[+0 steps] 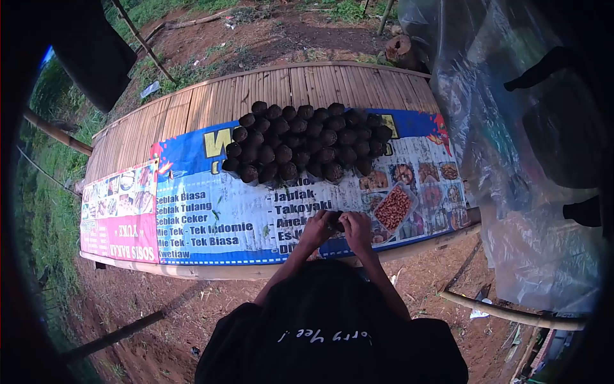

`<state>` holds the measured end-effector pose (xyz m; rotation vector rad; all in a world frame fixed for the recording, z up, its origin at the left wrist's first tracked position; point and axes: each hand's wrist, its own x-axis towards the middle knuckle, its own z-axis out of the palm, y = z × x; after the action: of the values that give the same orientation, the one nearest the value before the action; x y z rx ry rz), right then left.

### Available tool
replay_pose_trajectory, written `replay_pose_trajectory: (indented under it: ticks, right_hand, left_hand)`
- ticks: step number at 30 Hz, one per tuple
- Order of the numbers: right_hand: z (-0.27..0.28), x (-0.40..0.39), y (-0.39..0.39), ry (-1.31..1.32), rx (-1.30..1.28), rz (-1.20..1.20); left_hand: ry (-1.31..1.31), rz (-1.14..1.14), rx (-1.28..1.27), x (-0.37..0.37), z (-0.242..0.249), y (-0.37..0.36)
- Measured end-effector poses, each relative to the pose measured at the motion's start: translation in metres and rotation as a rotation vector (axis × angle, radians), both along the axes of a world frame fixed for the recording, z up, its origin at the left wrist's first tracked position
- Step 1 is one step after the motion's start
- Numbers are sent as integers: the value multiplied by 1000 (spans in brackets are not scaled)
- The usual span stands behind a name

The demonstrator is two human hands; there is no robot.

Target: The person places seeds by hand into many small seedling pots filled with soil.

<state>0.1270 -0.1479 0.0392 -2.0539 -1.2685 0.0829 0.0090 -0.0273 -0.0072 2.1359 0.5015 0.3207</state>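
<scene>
My left hand (316, 231) and my right hand (355, 229) are together over the near edge of the printed banner. Between their closed fingers is a small black seedling bag (334, 221), apparently with dark soil in it. Fingertips of both hands touch its top. Just right of my right hand sits a clear plastic tub (410, 221) of reddish-brown seeds (393, 207). Beyond my hands, many black soil-filled seedling bags (294, 142) stand upright in tight rows.
The banner (192, 217) covers the near part of a bamboo-slat table (224, 96). Clear plastic sheeting (511, 192) hangs along the right side. Dark cloth (96, 57) hangs at upper left. Bamboo poles (511, 310) and bare soil surround the table.
</scene>
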Motion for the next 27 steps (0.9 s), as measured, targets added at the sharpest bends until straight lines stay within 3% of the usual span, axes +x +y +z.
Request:
replay_pose_trajectory:
  ticks: [7, 10, 16, 22, 27]
  right_hand:
    - [7, 1, -1, 36, 14, -42]
    - [7, 2, 0, 60, 18, 45]
    - [9, 3, -3, -84, -83, 11]
    - [6, 0, -2, 9, -12, 79]
    - [11, -1, -1, -90, -40, -9]
  left_hand:
    - [-28, 5, 65, -1, 9, -2]
    - [-16, 9, 44, 0, 6, -1]
    - [-47, 12, 43, -1, -4, -1]
    - [-33, 18, 67, 0, 0, -2]
    - [22, 31, 37, 0, 6, -3]
